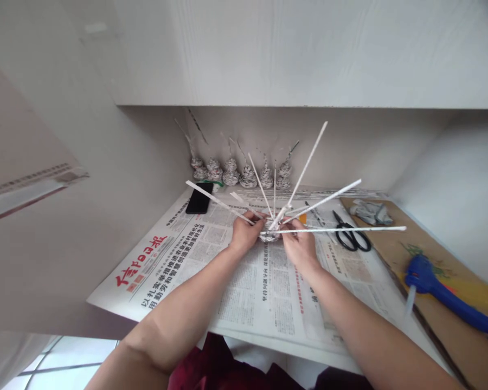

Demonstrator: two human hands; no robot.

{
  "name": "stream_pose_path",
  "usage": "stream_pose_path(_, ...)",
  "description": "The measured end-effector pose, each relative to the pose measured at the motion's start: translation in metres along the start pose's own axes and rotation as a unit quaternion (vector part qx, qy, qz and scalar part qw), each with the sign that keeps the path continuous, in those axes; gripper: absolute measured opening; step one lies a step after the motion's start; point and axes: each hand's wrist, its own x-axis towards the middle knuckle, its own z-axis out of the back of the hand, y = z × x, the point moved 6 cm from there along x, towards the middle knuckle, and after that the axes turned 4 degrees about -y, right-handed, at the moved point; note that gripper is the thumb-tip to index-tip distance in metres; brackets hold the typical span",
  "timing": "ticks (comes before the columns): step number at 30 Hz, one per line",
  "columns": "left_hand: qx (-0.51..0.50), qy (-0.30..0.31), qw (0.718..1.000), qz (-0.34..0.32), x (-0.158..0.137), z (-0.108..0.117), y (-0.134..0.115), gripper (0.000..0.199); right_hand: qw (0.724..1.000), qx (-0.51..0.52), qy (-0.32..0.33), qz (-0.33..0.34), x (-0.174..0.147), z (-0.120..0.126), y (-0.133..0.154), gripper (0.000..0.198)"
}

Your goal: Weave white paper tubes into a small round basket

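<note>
Between my hands is a small round piece woven from rolled paper strips [270, 235], low over the newspaper [244, 287]. Several long white paper sticks [309, 157] fan out from it, upward and to both sides. My left hand [246, 230] grips its left side with thumb and fingers. On the right side, my right hand [299, 241] closes round it, one stick running across the fingers. The fingertips behind the piece are partly hidden.
Several gourd-shaped woven paper figures [230, 172] line the back wall. A phone [199, 198] lies at back left. To the right are black scissors [351, 235], cardboard [378, 238], a crumpled cloth [371, 212] and a blue glue gun [443, 290]. A shelf [293, 54] overhangs the table.
</note>
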Motion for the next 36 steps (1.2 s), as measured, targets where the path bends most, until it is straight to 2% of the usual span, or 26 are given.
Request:
stream_pose_path(3, -0.005, 0.008, 1.000, 0.010, 0.000, 0.000, 0.002, 0.016, 0.999, -0.045, 0.025, 0.016, 0.003, 0.003, -0.002, 0.022)
stream_pose_path(9, -0.018, 0.074, 0.997, 0.029, -0.002, -0.006, 0.000, 0.018, 0.978, -0.200, 0.056, -0.003, 0.013, 0.011, -0.008, 0.024)
stream_pose_path(14, 0.001, 0.064, 0.998, 0.019, -0.001, -0.004, -0.006, 0.012, 0.950, -0.284, 0.049, 0.118, 0.018, 0.015, 0.009, 0.022)
stream_pose_path(16, 0.009, 0.060, 0.998, 0.004, -0.001, -0.003, -0.008, 0.012, 0.951, -0.277, 0.062, 0.121, 0.019, 0.015, 0.011, 0.020)
stream_pose_path(20, -0.007, 0.062, 0.998, -0.006, 0.000, -0.004, -0.007, 0.017, 0.980, -0.156, 0.127, -0.001, 0.016, 0.007, -0.003, 0.021)
stream_pose_path(24, 0.000, 0.073, 0.997, -0.013, -0.002, -0.007, -0.004, 0.020, 0.988, -0.036, 0.144, -0.050, 0.014, 0.001, -0.010, 0.016)
stream_pose_path(27, 0.000, 0.083, 0.996, -0.019, -0.004, -0.010, -0.006, 0.018, 0.987, -0.002, 0.139, -0.081, 0.014, -0.001, -0.016, 0.017)
stream_pose_path(29, 0.000, 0.083, 0.996, -0.017, -0.005, -0.010, -0.007, 0.017, 0.989, -0.002, 0.125, -0.081, 0.015, 0.000, -0.017, 0.016)
stream_pose_path(36, -0.008, 0.100, 0.994, 0.031, -0.005, -0.011, 0.003, 0.020, 0.991, -0.094, 0.098, -0.006, 0.011, 0.003, -0.004, 0.019)
